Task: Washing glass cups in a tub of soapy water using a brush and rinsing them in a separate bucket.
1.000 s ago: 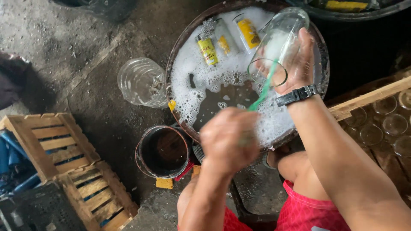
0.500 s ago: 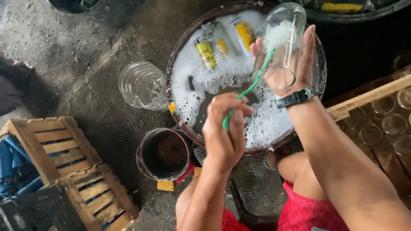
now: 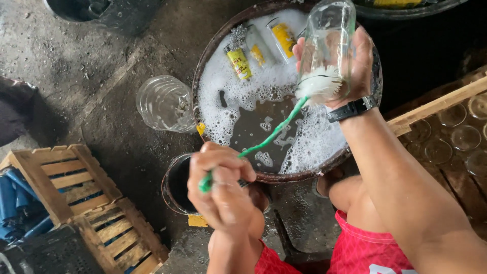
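— While the right hand (image 3: 350,61) is wrapped around the clear glass jar (image 3: 329,45), holding it tilted over the far right of the round basin (image 3: 213,56), what is your reading of the brush?

— Left hand (image 3: 223,187) is closed in a fist on the green handle of the bottle brush (image 3: 274,134), near side of the basin. White bristle head sits at the jar's mouth, touching the glass. Whether it is fully inside, I cannot tell.

— Condition of the basin?

— Soapy, dark water, heavy foam. Several bottles with yellow labels (image 3: 239,62) float at the far side. A second clear jar (image 3: 165,104) stands on the concrete floor (image 3: 101,61) just left of the basin; a dark bucket (image 3: 177,185) sits near the left hand.

— Recommendation for doing it properly?

— In my judgement, keep the jar's mouth angled down toward the foam so the suds drain back. Firm grip from the right hand, since wet glass is slippery. Twist the brush rather than jab; the thin handle bends. Keep the work over the basin, clear of the wooden crate (image 3: 76,193) at near left.
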